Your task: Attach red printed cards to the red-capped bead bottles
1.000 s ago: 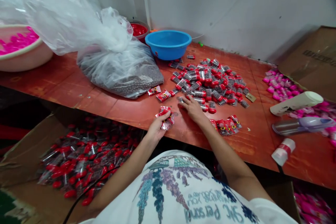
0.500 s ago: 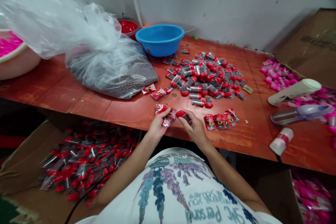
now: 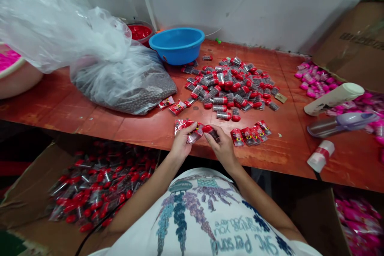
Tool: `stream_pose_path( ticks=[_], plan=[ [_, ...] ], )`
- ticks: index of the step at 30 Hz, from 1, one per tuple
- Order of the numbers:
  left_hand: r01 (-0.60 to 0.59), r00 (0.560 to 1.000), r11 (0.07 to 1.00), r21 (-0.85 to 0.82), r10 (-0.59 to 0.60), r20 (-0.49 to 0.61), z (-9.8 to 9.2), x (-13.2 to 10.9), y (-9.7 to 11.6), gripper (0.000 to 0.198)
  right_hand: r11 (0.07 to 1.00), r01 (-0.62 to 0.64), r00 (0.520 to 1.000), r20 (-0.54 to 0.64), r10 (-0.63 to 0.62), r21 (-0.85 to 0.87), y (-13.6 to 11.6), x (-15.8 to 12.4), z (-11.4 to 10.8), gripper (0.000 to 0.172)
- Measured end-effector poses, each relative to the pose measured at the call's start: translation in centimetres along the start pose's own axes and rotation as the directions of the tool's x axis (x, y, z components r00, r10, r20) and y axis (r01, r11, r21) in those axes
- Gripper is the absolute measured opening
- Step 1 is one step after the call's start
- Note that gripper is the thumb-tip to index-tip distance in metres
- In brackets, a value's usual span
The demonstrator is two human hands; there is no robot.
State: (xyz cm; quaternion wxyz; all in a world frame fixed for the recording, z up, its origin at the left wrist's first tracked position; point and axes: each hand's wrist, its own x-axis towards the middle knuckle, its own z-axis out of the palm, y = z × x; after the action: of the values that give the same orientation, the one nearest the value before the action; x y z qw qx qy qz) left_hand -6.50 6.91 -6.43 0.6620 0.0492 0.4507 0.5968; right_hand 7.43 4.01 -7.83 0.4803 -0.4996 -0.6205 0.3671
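My left hand (image 3: 182, 141) pinches a red printed packet (image 3: 195, 132) near the table's front edge; another red packet shows just beyond its fingers. In my right hand (image 3: 222, 144) is a small clear bottle with a red cap (image 3: 207, 129) and dark contents, its cap turned toward the packet. Cap and packet are very close; I cannot tell whether they touch. Right of my hands lies a row of several red packets (image 3: 249, 136). Behind them spreads a heap of red-capped bottles (image 3: 231, 84). Two red packets (image 3: 177, 107) lie by the plastic bag.
A big clear bag of dark beads (image 3: 129, 84) stands at left, with a blue basin (image 3: 177, 48) behind it. To the right are a white cylinder (image 3: 333, 99), a purple-lidded bottle (image 3: 339, 124), a white roll (image 3: 321, 156) and pink pieces. Below left, a cardboard box (image 3: 27, 184) holds packed red-capped items.
The view has shifted slightly. My right hand still holds the bottle, now with its cap a little nearer the packet in my left hand.
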Motion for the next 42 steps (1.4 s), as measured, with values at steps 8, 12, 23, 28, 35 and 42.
stream_pose_path(
  ticks=[8, 12, 23, 28, 35, 42],
  plan=[
    [-0.051, 0.999, 0.999, 0.012, 0.051, 0.020, 0.6, -0.5, -0.1, 0.019, 0.984, -0.119, 0.990, 0.093, 0.107, 0.133, 0.3, -0.1, 0.0, 0.033],
    [-0.138, 0.986, 0.986, 0.095, 0.127, 0.110, 0.7, -1.1, -0.2, 0.025, 0.924, -0.259, 0.966, 0.103, 0.239, 0.282, 0.5, -0.1, 0.0, 0.042],
    [-0.283, 0.947, 0.919, 0.274, 0.224, 0.229, 0.3, -1.8, -0.3, 0.032, 0.909, -0.221, 0.972, 0.008, 0.233, 0.354, 0.7, -0.4, 0.3, 0.032],
    [-0.320, 0.939, 0.889, 0.328, 0.254, 0.231, 0.2, -1.8, -0.2, 0.042, 0.958, -0.095, 0.992, -0.049, 0.112, 0.272, 0.2, -0.6, -0.2, 0.023],
    [-0.330, 0.934, 0.869, 0.367, 0.244, 0.263, 0.6, -2.4, 0.1, 0.050, 0.952, -0.088, 0.991, -0.067, 0.112, 0.292, 0.0, -0.7, -0.2, 0.021],
    [-0.383, 0.917, 0.837, 0.390, 0.292, 0.273, 0.8, -2.4, 0.0, 0.047, 0.975, -0.023, 0.997, -0.073, 0.040, 0.220, -0.3, -0.8, -0.4, 0.020]
  ],
)
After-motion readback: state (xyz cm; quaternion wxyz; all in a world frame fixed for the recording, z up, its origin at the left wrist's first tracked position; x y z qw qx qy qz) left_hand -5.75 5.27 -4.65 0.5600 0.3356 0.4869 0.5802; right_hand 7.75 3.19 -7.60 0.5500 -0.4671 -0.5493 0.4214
